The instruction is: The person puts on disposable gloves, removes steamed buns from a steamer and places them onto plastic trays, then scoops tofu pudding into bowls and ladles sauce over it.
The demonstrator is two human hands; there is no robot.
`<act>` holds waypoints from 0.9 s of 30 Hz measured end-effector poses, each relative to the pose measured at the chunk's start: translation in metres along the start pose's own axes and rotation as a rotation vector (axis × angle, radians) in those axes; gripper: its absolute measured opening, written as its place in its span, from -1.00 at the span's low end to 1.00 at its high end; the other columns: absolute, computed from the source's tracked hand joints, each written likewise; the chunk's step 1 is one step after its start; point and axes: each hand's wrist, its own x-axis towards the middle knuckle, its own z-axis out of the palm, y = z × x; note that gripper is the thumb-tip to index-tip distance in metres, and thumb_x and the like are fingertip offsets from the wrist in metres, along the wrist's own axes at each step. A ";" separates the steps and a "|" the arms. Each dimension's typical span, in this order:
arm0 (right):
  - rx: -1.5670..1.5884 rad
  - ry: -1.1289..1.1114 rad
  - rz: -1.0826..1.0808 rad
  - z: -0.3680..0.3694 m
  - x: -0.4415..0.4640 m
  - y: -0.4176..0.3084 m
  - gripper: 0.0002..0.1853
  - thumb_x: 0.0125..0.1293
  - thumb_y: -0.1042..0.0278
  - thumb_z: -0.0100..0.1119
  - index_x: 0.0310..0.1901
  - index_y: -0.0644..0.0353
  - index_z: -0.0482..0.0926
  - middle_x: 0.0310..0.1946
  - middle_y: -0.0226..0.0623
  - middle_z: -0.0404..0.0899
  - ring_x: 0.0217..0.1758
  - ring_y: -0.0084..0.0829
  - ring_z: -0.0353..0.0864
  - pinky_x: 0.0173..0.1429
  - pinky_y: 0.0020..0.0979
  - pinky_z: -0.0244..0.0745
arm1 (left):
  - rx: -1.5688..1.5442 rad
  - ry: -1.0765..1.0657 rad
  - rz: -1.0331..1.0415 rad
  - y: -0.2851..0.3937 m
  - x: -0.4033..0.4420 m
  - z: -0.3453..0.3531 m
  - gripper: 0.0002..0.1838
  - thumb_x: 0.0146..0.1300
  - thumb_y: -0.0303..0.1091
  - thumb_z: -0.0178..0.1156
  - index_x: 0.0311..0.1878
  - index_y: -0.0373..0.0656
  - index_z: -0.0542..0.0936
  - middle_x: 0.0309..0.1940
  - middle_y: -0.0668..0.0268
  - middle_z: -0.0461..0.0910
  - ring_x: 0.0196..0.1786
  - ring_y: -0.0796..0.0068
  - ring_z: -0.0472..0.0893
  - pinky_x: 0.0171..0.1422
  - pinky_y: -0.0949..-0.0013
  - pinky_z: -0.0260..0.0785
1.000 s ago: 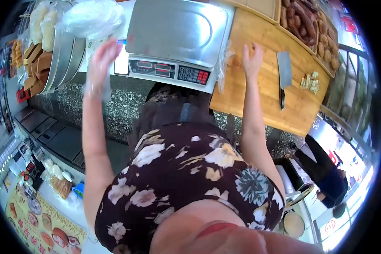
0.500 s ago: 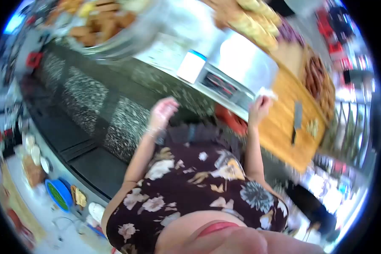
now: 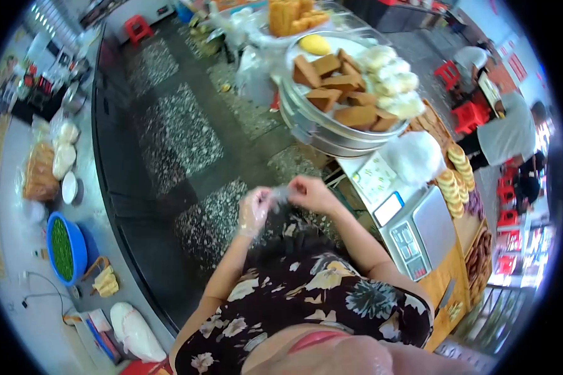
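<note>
In front of my body, over the floor, my two hands come close together. A crumpled, clear piece of plastic (image 3: pixel 280 195), blurred by motion, stretches between them; its kind cannot be made out. My right hand (image 3: pixel 314 195) is bare and pinches one end with its fingers closed. On my left hand (image 3: pixel 254 212) there is a thin clear plastic glove, loose at the wrist. Its fingers are bent and closed at the other end of the plastic.
To the right stands a counter with a digital scale (image 3: pixel 413 240), a white bag (image 3: pixel 413 156) and a round metal steamer (image 3: pixel 331 142) of brown cake wedges. A knife (image 3: pixel 445 295) lies on the wooden board (image 3: pixel 441 281). At left, a steel counter (image 3: pixel 100 219) holds a blue basin (image 3: pixel 78 250). People sit beyond.
My view has turned toward the left counter and floor. My right hand has left the scale and board, carrying the pale plastic, and joined my left hand.
</note>
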 end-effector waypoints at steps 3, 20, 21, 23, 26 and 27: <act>0.012 0.222 -0.091 -0.008 0.079 -0.022 -0.87 0.09 0.36 0.15 -0.35 0.22 0.52 -0.57 -0.31 0.49 -0.50 -0.51 0.48 -0.37 -0.44 0.41 | -0.066 0.134 0.066 0.012 0.052 -0.036 -0.83 0.07 -0.48 0.19 -0.22 -0.23 0.54 -0.41 0.24 0.62 -0.35 0.51 0.57 -0.20 0.43 0.40; -0.283 0.091 -0.340 0.029 0.511 -0.168 -0.83 0.14 0.31 0.16 -0.36 0.24 0.49 -0.63 -0.43 0.44 -0.58 -0.68 0.37 -0.47 -0.55 0.32 | 0.574 0.425 0.154 0.066 0.369 -0.337 -0.86 0.11 -0.33 0.16 -0.40 -0.20 0.60 -0.43 0.16 0.53 -0.32 0.16 0.54 -0.21 0.24 0.38; -0.219 0.126 -0.308 0.034 0.530 -0.183 -0.82 0.16 0.30 0.17 -0.28 0.21 0.52 -0.64 -0.38 0.45 -0.57 -0.66 0.40 -0.47 -0.51 0.34 | 0.593 0.497 0.177 0.055 0.389 -0.346 -0.88 0.10 -0.35 0.17 -0.38 -0.20 0.59 -0.41 0.17 0.52 -0.32 0.16 0.54 -0.21 0.24 0.38; 0.142 0.028 -0.171 0.051 0.530 -0.226 -0.77 0.21 0.30 0.11 -0.15 0.20 0.57 -0.65 -0.41 0.48 -0.63 -0.63 0.44 -0.53 -0.53 0.34 | 0.541 0.595 0.228 0.063 0.403 -0.367 -0.90 0.07 -0.40 0.19 -0.33 -0.16 0.58 -0.39 0.19 0.50 -0.35 0.16 0.54 -0.26 0.23 0.39; 0.323 -0.273 0.179 0.085 0.623 -0.225 -0.71 0.28 0.32 0.01 -0.01 0.19 0.54 -0.74 -0.50 0.39 -0.77 -0.65 0.32 -0.64 -0.56 0.26 | 0.644 0.681 0.493 0.040 0.479 -0.393 -0.86 0.00 -0.52 0.19 -0.33 -0.12 0.57 -0.43 0.25 0.50 -0.43 0.27 0.53 -0.41 0.33 0.40; 0.644 -0.272 0.320 0.098 0.662 -0.214 -0.71 0.30 0.34 -0.01 0.02 0.15 0.52 -0.76 -0.53 0.33 -0.80 -0.67 0.24 -0.67 -0.60 0.18 | 0.643 0.658 0.600 0.032 0.507 -0.407 -0.85 -0.01 -0.53 0.19 -0.32 -0.13 0.58 -0.44 0.26 0.52 -0.44 0.30 0.54 -0.42 0.35 0.40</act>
